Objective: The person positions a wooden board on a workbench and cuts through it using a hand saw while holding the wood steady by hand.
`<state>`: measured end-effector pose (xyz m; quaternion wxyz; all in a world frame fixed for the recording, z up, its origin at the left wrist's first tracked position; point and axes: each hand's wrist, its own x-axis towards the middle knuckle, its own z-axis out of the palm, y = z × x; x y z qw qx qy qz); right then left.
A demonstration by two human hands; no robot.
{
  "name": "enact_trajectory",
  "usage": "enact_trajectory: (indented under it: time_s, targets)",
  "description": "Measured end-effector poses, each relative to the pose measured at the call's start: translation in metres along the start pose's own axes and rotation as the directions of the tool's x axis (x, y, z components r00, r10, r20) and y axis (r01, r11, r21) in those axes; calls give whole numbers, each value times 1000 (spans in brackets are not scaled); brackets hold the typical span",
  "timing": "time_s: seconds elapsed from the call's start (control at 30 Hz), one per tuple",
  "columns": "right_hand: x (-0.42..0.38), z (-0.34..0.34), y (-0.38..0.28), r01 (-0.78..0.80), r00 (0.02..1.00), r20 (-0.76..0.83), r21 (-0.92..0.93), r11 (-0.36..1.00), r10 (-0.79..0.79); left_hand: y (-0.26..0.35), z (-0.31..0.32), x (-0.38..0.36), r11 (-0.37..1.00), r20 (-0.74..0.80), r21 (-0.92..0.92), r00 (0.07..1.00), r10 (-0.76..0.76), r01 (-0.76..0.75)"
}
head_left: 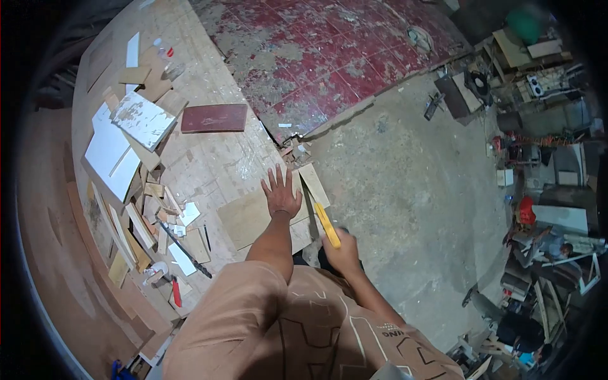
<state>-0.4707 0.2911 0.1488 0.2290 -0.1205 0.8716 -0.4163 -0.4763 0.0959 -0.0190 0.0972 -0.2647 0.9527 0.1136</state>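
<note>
My left hand [280, 195] lies flat with fingers spread on a thin plywood board [244, 221] at the workbench's edge. My right hand [342, 250] is wrapped round the yellow handle of a hand saw [326, 221]. The saw's dark, narrow blade runs from the handle up along the board's right side. Just right of the blade, a pale strip of wood [314, 185] sticks out past the bench edge, over the floor.
A maroon board [214, 118], white panels [114, 158] and a plastic bottle [163, 48] lie on the workbench [202, 164]. Wood offcuts [139, 225] and a red-handled tool [176, 292] are at left. Two people sit far right among clutter. A red tiled surface [329, 57] lies ahead.
</note>
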Motion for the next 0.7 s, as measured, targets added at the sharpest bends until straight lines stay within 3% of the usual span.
enact_trajectory:
  time_s: [0.17,0.27,0.33,0.37,0.4,0.43,0.47,0.53,0.57,0.6,0.67,0.7]
  targets:
    - [94,45,4,83,996,-10,-3,997,-83,-1,-7,-1,999,17,-30,999,-39,40]
    - [132,60,-8,55,998,2,-14,998,-55,-3,-1,3,994,20,-88,997,-70,71]
    - [150,65,-22,-8,1000,29,22,1000,8,-5,12,5,996,21,75,998,-52,51]
    - [162,74,-16,6,998,64,20,1000,-7,-6,19,6,982,-81,182,996,-37,51]
    - [177,83,-14,-81,993,87,18,997,79,-8,23,6,979,-86,184,993,-77,91]
    - [193,91,-11,-163,981,108,13,987,160,-7,4,4,992,19,119,998,-55,52]
    - [202,94,-14,-142,980,143,8,990,139,-4,-16,-1,999,124,44,992,-24,19]
    - [228,96,-28,-317,919,312,223,922,240,-2,-35,-3,992,158,117,986,-62,43]
    - [240,95,-32,-304,907,376,272,913,190,-3,-30,-3,990,186,137,982,-43,18]
    - [253,97,-37,-372,869,420,209,904,261,-2,-23,-5,989,219,150,975,-25,-8]
    - [297,120,-15,-572,737,601,314,758,307,-3,-3,-9,988,128,146,989,-79,60]
    - [294,128,-18,-566,719,628,280,775,297,-1,5,-15,989,11,61,990,-137,136]
